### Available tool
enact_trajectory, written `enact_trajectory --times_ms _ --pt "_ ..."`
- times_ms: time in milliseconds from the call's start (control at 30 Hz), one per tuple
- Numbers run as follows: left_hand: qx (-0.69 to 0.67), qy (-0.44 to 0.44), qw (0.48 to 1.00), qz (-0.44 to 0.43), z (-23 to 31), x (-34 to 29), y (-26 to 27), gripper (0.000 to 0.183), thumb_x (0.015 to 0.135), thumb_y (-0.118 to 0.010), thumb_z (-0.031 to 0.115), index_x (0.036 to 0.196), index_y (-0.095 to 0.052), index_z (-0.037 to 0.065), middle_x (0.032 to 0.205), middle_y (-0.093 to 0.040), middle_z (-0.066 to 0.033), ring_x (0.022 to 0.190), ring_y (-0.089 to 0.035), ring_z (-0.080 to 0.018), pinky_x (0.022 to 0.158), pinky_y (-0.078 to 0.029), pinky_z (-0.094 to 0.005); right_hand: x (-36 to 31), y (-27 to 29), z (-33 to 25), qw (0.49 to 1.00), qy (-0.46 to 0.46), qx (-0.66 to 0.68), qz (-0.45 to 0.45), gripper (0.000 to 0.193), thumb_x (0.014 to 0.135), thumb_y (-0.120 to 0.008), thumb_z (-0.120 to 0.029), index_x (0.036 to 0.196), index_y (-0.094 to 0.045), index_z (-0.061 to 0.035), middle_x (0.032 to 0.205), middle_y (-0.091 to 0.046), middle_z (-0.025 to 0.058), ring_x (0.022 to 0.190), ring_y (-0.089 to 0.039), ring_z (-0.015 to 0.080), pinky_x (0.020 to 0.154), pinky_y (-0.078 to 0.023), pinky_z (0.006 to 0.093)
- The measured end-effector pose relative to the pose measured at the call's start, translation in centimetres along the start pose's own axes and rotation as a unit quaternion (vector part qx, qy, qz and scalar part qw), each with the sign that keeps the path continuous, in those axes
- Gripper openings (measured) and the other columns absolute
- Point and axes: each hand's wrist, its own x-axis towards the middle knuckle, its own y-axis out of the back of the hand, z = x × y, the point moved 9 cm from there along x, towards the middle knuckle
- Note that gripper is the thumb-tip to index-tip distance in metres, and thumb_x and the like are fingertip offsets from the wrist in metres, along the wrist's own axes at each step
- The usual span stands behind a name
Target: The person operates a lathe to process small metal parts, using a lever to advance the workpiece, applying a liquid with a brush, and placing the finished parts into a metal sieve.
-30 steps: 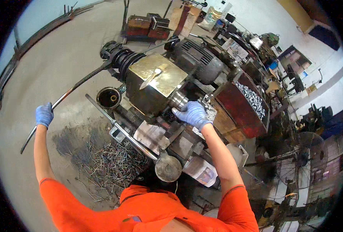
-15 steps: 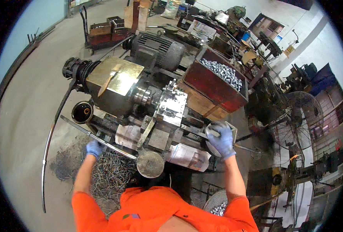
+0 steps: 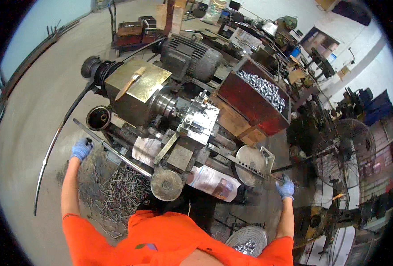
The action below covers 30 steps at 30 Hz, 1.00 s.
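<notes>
My left hand (image 3: 81, 149), in a light blue glove, is at the left of a metalworking lathe (image 3: 138, 104). Its fingers are curled at a small dark piece I cannot make out. A long bare metal lever (image 3: 125, 160) slants between that hand and the machine. On the right, my gloved right hand (image 3: 286, 189) is closed at the outer end of a thin rod (image 3: 275, 177), beyond a round metal disc (image 3: 251, 165). The shiny tool block (image 3: 201, 124) sits mid-machine beside the chuck (image 3: 165, 104). A round grey handwheel (image 3: 166, 183) stands in front of me.
A red bin (image 3: 249, 104) of small metal parts stands behind the machine on a wooden support. Thin metal scraps (image 3: 119, 190) cover the floor at left. A perforated basket (image 3: 260, 235) with metal pieces is by my right side. A caged fan (image 3: 353, 142) stands at right.
My left hand has moved left and away from me. My right hand has left the disc and shifted right and nearer to me, to the rod's end. The view has shifted slightly.
</notes>
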Motion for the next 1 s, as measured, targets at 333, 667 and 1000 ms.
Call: enact_trajectory --times_ms 333,667,1000 --pt "-0.209 -0.046 0.960 0.180 17.0 -2.2 14.2 0.026 0.087 -0.058 0.023 0.100 -0.064 0.001 0.077 -0.066 -0.0087 0.064 -0.059 -0.0134 0.062 -0.049 -0.0282 -2.4 -4.3 2.4 0.994 -0.110 -0.016 -0.006 0.050 0.070 -0.066 -0.043 0.103 -0.060 -0.0069 0.109 -0.058 0.0138 0.108 -0.050 0.0332 0.096 -0.036 0.0432" --pt "0.051 0.029 0.996 0.065 20.4 0.7 7.9 0.026 0.079 -0.060 0.036 0.089 -0.069 0.014 0.085 -0.065 -0.0140 0.082 -0.062 -0.0310 0.074 -0.049 -0.0407 -25.6 -5.1 8.9 0.939 -0.317 0.011 -0.134 0.044 0.066 -0.067 -0.046 0.085 -0.068 -0.0059 0.088 -0.063 0.0218 0.085 -0.062 0.0375 0.073 -0.049 0.0436" --pt "0.051 0.030 0.992 0.112 20.1 0.5 8.9 0.024 0.077 -0.061 0.032 0.089 -0.069 0.012 0.086 -0.065 -0.0140 0.082 -0.062 -0.0307 0.073 -0.049 -0.0406 -34.1 -5.2 11.2 0.902 -0.416 0.008 -0.115 0.042 0.069 -0.065 -0.039 0.082 -0.066 0.0012 0.089 -0.063 0.0242 0.090 -0.061 0.0375 0.079 -0.049 0.0430"
